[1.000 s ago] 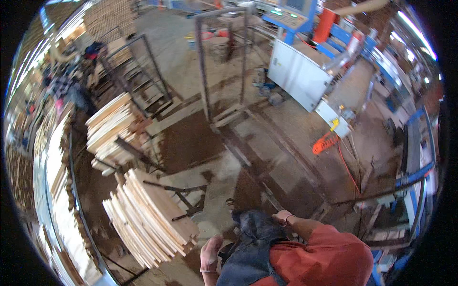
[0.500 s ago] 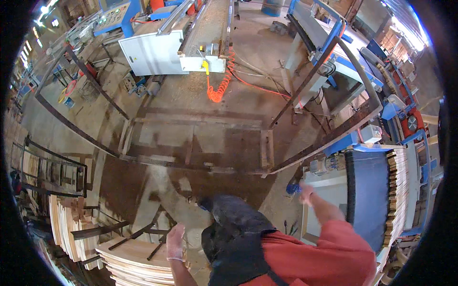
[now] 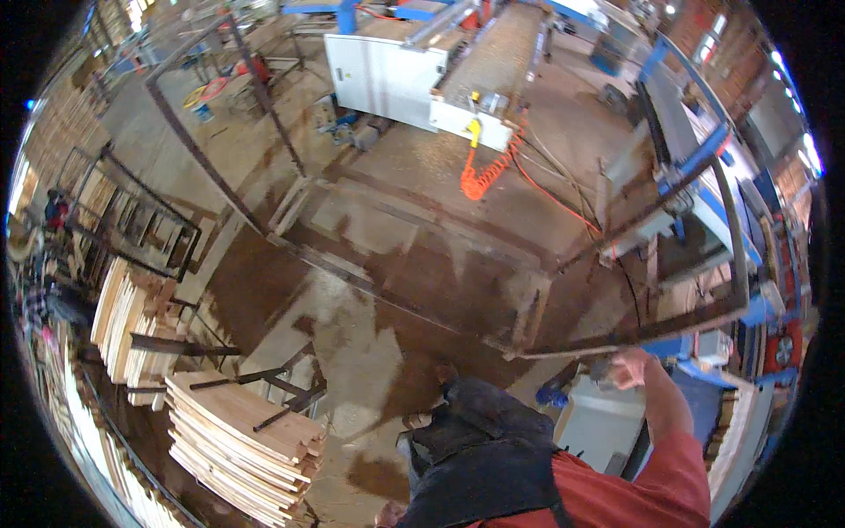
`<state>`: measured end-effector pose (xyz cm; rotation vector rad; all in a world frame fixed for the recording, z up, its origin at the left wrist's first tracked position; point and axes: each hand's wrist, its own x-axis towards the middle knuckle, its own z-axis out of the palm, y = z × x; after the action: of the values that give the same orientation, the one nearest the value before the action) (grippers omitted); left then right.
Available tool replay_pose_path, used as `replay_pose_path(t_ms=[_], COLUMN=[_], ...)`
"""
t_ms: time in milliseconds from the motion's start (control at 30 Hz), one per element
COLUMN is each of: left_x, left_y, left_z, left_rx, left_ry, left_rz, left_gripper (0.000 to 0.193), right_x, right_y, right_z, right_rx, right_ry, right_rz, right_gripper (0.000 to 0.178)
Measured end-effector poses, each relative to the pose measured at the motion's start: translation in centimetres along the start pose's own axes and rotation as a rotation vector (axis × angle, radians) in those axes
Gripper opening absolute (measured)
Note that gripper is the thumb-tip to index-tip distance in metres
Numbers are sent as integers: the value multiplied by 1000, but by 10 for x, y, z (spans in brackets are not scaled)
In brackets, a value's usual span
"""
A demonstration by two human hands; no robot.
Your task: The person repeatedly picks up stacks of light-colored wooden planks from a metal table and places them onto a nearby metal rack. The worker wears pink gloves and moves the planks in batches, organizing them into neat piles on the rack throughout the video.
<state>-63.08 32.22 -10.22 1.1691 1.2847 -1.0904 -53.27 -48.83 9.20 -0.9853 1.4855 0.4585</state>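
My right hand (image 3: 628,368) is stretched forward at the right, beside a grey motor (image 3: 602,370) and the near bar of a brown metal frame (image 3: 414,308). Its fingers are blurred, and whether it touches the bar or the motor I cannot tell. Only a small part of my left hand (image 3: 388,515) shows at the lower edge, by my dark apron (image 3: 493,449); its fingers are hidden. To its left lies a stack of curved wooden boards (image 3: 242,440) with dark metal bars (image 3: 286,387) above it.
A white cabinet (image 3: 387,84) and a conveyor (image 3: 493,62) stand at the far side, with an orange coiled hose (image 3: 480,183) hanging there. More wooden pieces (image 3: 132,308) are stacked at left. A blue-framed machine (image 3: 704,158) stands far right; a pale machine housing (image 3: 603,418) is below my right hand.
The view has turned, so the frame and machines sit further right. My left hand has dropped toward the lower edge. My right hand now appears close to the frame's near bar.
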Motion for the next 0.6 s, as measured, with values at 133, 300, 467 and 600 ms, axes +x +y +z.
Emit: replay_pose_path(t_ms=[133, 300, 467, 600], left_x=[-4, 15, -16, -54], left_y=[5, 125, 314, 382], left_z=[48, 84, 126, 182], left_rx=[17, 146, 601, 1410], left_ry=[-41, -1, 143, 158], left_rz=[23, 398, 870, 1166], left_gripper=[34, 31, 29, 29], right_x=[3, -18, -25, -70], right_y=[-18, -59, -50, -55], right_z=[-98, -59, -56, -14], right_rx=[638, 678, 666, 508], right_ry=[81, -557, -546, -701], right_rz=[-519, -961, -941, -930], right_gripper=[57, 52, 53, 54])
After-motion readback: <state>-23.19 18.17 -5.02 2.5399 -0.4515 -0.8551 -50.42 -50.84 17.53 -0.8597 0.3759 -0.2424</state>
